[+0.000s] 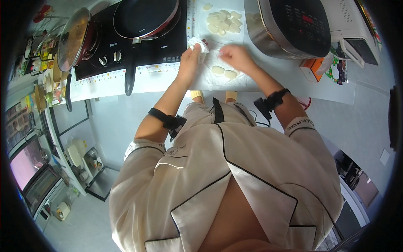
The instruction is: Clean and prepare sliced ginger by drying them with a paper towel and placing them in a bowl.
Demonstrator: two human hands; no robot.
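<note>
My left hand [189, 61] is closed on a crumpled white paper towel [200, 45], beside the cooktop's right edge. Just to its right, my right hand [238, 58] has its fingers curled together, slightly blurred; anything in them is too small to make out. Beneath the hands lies a white paper sheet [247, 80] on the counter. Two pale, flat oval slices [229, 74] rest on it close to the counter's front edge. Farther back, beyond my hands, sits a loose pile of similar pale slices [223, 22], with one lying apart at its upper left.
At the left, a black cooktop [155, 59] carries a frying pan [145, 19], its handle pointing toward me, and a glass-lidded pan [74, 40]. A dark-topped rice cooker [294, 25] stands close on the right. Beside it are an orange box [311, 70] and a white appliance [350, 27].
</note>
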